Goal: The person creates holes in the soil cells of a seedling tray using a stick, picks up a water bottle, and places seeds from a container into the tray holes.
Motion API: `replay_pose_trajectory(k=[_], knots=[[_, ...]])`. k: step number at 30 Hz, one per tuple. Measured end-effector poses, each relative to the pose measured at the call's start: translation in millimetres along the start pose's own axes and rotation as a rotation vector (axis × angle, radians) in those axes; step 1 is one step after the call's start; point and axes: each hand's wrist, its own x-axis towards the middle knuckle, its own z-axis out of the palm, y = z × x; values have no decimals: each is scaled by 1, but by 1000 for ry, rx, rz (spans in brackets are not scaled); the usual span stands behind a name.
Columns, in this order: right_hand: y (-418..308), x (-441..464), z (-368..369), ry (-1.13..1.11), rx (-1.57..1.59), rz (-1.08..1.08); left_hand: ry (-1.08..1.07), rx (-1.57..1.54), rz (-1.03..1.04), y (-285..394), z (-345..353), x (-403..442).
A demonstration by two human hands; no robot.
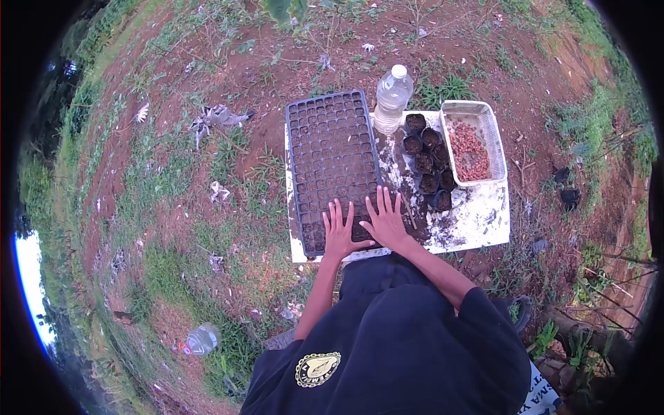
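Hands — left hand (339,240) and right hand (389,228), fingers splayed, gripping nothing — rest on the near end of a black rectangular plastic cell tray (297,169), long axis running forward.

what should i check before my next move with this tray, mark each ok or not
1. Left hand and right hand free: ok, both spread over the tray's near end.
2. Tray supported: ok, on the white tabletop.
3. Soil level in every cell: cannot tell, detail too small.
4. Bottle capped: ok, white cap on.
5. Basket stocked: ok, reddish pieces inside.
6. Tabletop clean: not ok, loose soil on it.
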Motion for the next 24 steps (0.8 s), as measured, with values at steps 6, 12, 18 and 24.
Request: replay_pose_trajectory(k=[6, 12, 18, 24], knots=[[10, -8, -13, 14, 52, 34, 20, -34, -9, -2, 3, 0], [43, -3, -18, -16, 58, 120, 47, 56, 24, 14, -4, 18], [55, -3, -15, -58, 96, 68, 63, 93, 92, 17, -4, 35], [62, -7, -25, -178, 110, 5, 47, 69, 136, 11, -11, 27]])
